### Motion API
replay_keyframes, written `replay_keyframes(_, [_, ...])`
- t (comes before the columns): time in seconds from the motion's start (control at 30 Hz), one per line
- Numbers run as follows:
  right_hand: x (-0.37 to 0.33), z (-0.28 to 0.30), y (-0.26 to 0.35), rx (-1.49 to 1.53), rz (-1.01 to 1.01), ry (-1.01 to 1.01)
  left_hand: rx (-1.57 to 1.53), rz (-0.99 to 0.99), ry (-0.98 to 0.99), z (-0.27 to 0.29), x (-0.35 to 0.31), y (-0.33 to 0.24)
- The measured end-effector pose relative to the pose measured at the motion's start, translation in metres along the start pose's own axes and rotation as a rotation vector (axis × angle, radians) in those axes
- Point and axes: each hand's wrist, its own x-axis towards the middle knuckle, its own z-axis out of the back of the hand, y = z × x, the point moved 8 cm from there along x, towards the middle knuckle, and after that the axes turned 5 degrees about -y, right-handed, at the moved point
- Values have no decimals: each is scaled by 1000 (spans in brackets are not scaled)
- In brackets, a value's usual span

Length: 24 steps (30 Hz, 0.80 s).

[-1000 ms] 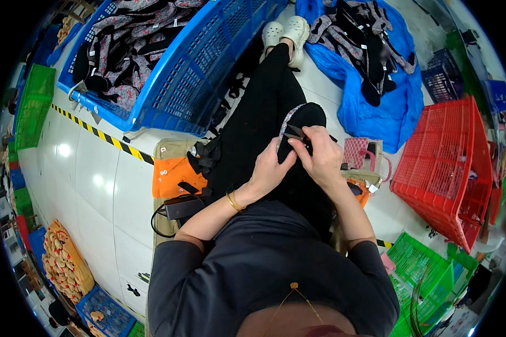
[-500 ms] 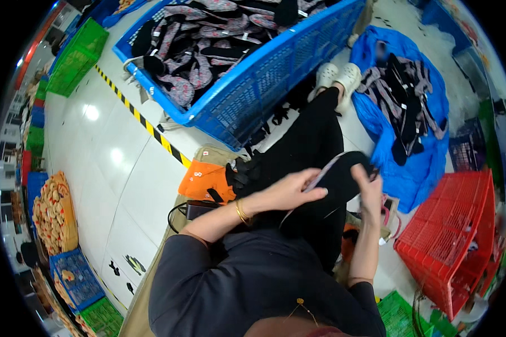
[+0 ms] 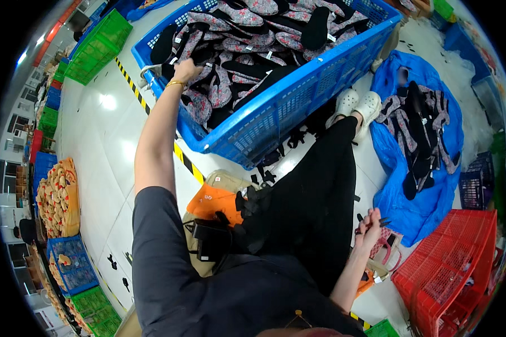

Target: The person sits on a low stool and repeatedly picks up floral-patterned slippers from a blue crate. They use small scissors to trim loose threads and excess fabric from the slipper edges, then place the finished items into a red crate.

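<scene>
we start at the far left, where our left hand [image 3: 185,70] is stretched out at full arm's length, up and away from our body, into the near-left corner of the big blue crate [image 3: 298,106]. its grip is curled down onto one of the floral-and-black fabric pieces [image 3: 205,104] heaped inside, the fingers closed over the cloth just within the crate's rim, though we cannot tell whether the piece is truly pinched or only pressed. the pile lies ahead of and to the right of that hand, spreading across the whole crate, so the nearest pieces sit right under the grip and the rest run away toward the far wall. moving right, our black-trousered legs [image 3: 315,202] stretch toward the crate, with an orange bag [image 3: 213,202] just beside them on the floor. further right, our right hand [image 3: 370,224] rests low by our thigh, well apart from the crate, its grip closed around a small dark tool [image 3: 376,221], perhaps snips. beyond it more pieces lie on a blue sheet [image 3: 416,196], and a red basket [image 3: 450,281] stands nearby. the left hand is plainly the nearer one to the pile.
</scene>
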Motion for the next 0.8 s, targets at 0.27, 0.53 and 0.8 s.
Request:
replay_keyframes(0.27, [-5, -18, -42, -53, -174, 54, -72, 176, 79, -60, 18, 106])
replay_keyframes(0.53, [-18, -15, -13, -79, -32, 36, -1440, -75, -313, 137, -111, -107])
replay_keyframes(0.8, [-62, -86, 17, -212, 156, 293, -1288, -821, -278, 171, -380, -283])
